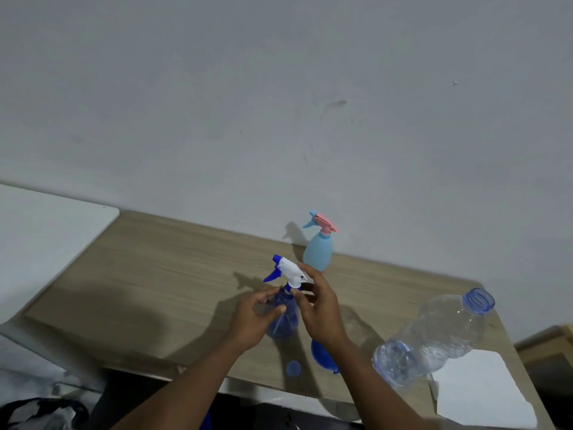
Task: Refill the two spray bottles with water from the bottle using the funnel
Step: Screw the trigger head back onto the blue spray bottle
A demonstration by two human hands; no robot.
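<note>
Left hand [257, 318] grips the blue sprayer [283, 322] by its body to steady it; right hand [319, 308] pinches the collar [293, 287], likely to twist the head [290, 270] (on or off, can't tell). Funnel [321, 353] and cap [293, 367] wait on the counter [155, 274]; water bottle [434, 336] stands uncapped, right.

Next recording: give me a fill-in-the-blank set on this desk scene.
The left hand grips the dark blue spray bottle; the right hand pinches the collar under its white and ____ trigger head.
The light blue spray bottle by the wall has a ____ trigger head.
The blue funnel lies partly under the ____ wrist.
The clear water bottle has its blue cap ____, lying on the table.
Missing: blue; pink; right; off.
</note>
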